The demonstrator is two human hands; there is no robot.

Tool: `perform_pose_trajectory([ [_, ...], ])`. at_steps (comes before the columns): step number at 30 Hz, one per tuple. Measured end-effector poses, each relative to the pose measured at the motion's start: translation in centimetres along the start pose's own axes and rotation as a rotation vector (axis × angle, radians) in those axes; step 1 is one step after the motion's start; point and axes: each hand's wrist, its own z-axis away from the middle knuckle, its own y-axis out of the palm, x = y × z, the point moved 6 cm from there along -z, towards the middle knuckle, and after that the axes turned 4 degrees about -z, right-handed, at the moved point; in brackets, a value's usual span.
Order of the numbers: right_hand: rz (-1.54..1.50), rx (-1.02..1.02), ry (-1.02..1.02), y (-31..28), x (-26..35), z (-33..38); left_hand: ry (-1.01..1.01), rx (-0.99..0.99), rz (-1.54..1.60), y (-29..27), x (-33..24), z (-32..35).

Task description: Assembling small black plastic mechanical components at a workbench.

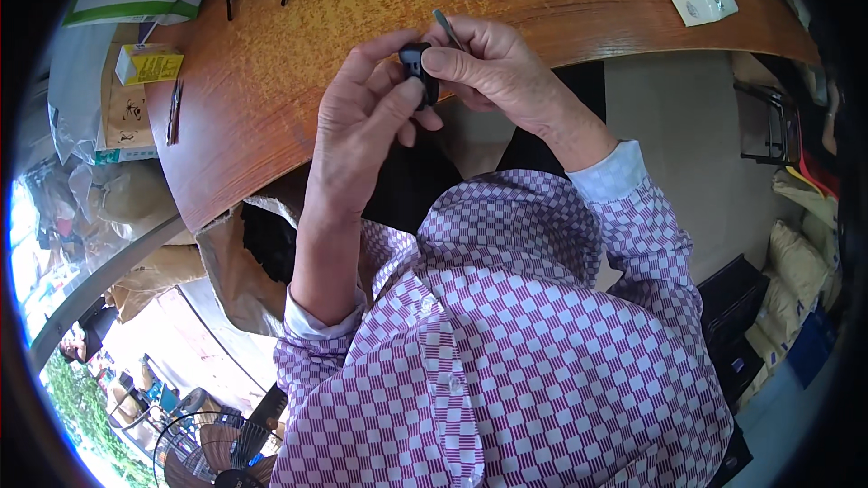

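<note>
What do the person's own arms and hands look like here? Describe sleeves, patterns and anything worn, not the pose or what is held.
Both arms wear a shirt checked in purple and white, with small white buttons down the front. The sleeves end in plain white cuffs, pushed back so the forearms are bare. The left hand and right hand are bare: no gloves, rings or watch can be seen.

Person in checked shirt, bare hands.
Shirt [506, 334] purple-and-white checked with striped squares, buttoned front, white cuffs turned back on both sleeves; left hand [362, 126] and right hand [497, 72] wear no gloves.
</note>
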Motion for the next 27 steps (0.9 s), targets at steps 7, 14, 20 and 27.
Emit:
perform_pose_trajectory([
  [7,0.234,-0.066,-0.094,1.2,-1.0,-0.6,0.019,-0.074,-0.427,-0.3,0.3,0.0],
  [14,0.517,-0.008,-0.083,3.3,-0.8,-0.8,0.079,-0.11,-0.171,-3.0,1.1,0.1],
  [20,0.739,0.038,-0.038,4.8,-0.7,-1.8,0.104,-0.19,-0.19,-4.5,1.7,0.6],
  [27,0.724,0.086,0.063,5.5,-1.9,-2.8,0.079,-0.235,-0.161,-5.6,2.0,1.1],
])
